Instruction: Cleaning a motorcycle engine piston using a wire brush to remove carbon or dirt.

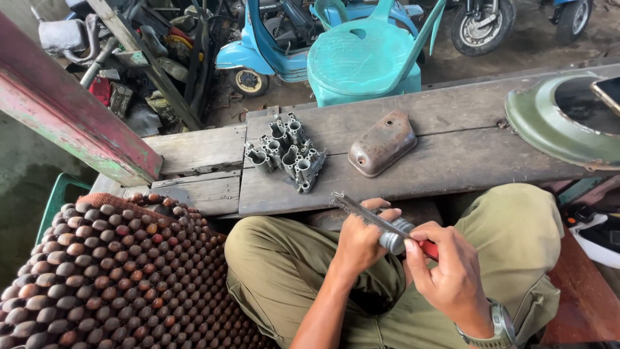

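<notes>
Bench: one plank workbench point(452, 145) across the middle of the frame.
Seat mat: one wooden bead mat point(116, 271), lower left.
Chair: one teal plastic chair point(361, 58), top centre.
Cover: one rusty metal cover point(382, 142), centre of the bench.
Parts pile: one heap of grey metal tubes point(287, 152), left of the cover; count unclear.
Left hand point(358, 242): closed around one small metal cylinder point(395, 238), over the lap, lower centre.
Right hand point(445, 268): gripping one red-handled wire brush point(371, 216), laid against the cylinder.
</notes>
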